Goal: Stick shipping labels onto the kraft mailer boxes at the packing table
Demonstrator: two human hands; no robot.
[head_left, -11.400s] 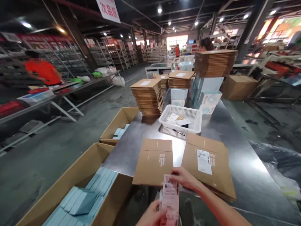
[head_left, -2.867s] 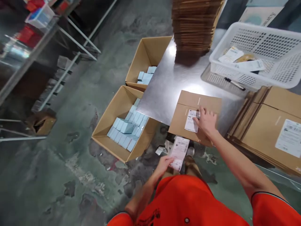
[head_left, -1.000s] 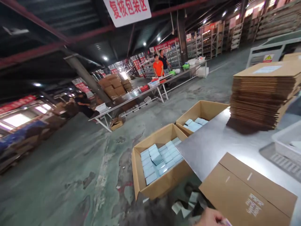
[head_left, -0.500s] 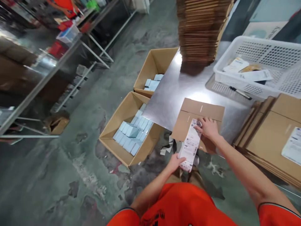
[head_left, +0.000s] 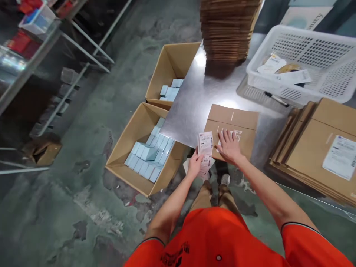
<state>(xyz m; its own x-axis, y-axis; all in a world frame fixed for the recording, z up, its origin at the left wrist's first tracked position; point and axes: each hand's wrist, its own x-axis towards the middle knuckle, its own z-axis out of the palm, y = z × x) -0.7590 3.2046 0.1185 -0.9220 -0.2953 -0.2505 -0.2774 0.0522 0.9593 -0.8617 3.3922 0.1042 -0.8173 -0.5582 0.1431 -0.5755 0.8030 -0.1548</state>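
Note:
My left hand is closed on a strip of printed shipping labels, which it holds just off the table's near edge; the lower end hangs down. My right hand lies with its fingers spread on a flat, folded cardboard box. Something white, apparently a label, shows partly from under those fingers; the rest of it is hidden. The cardboard rests at the corner of a shiny metal table.
Right of my hands lies a stack of labelled flat cartons. Behind are a white plastic basket with papers, a marker pen and a tall cardboard stack. On the floor, two open cartons hold several pale blue boxes.
The label strip no longer reaches over the cardboard; my left hand has carried it left and up. My right hand has gone from the strip's top end to lying flat on the cardboard.

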